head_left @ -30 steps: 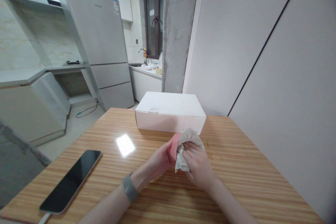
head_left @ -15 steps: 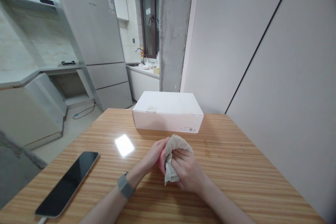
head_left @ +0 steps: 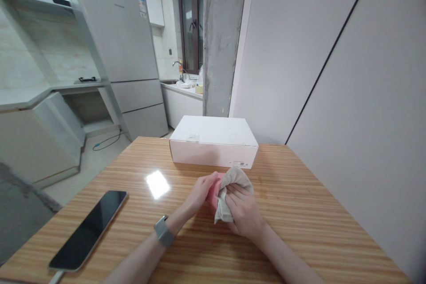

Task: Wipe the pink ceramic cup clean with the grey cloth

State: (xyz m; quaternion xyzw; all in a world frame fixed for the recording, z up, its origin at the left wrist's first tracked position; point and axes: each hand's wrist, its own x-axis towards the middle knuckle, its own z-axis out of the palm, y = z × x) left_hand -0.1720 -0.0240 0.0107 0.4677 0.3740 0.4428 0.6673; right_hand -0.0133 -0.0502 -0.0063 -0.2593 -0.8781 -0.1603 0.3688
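My left hand [head_left: 201, 192], with a grey watch [head_left: 164, 230] on its wrist, is closed around the left side of a pink object [head_left: 213, 190]. What kind of object it is I cannot make out, as the hands and cloth cover most of it. In my right hand [head_left: 245, 213] is a beige cloth [head_left: 237, 176], bunched under the fingers and pressed against the right side of the pink object. Both hands are over the middle of the wooden table [head_left: 299, 213], just in front of a white box [head_left: 213, 153].
A black-screened phone [head_left: 89, 230] with a white cable plugged in lies at the table's left. Beyond the table stand a grey fridge [head_left: 116, 40], a concrete column [head_left: 221, 40] and a sink counter [head_left: 183, 100]. A white wall [head_left: 366, 97] borders the right side.
Both hands have shifted slightly right with the pink object and the cloth. More of the pink surface shows between the hands now.
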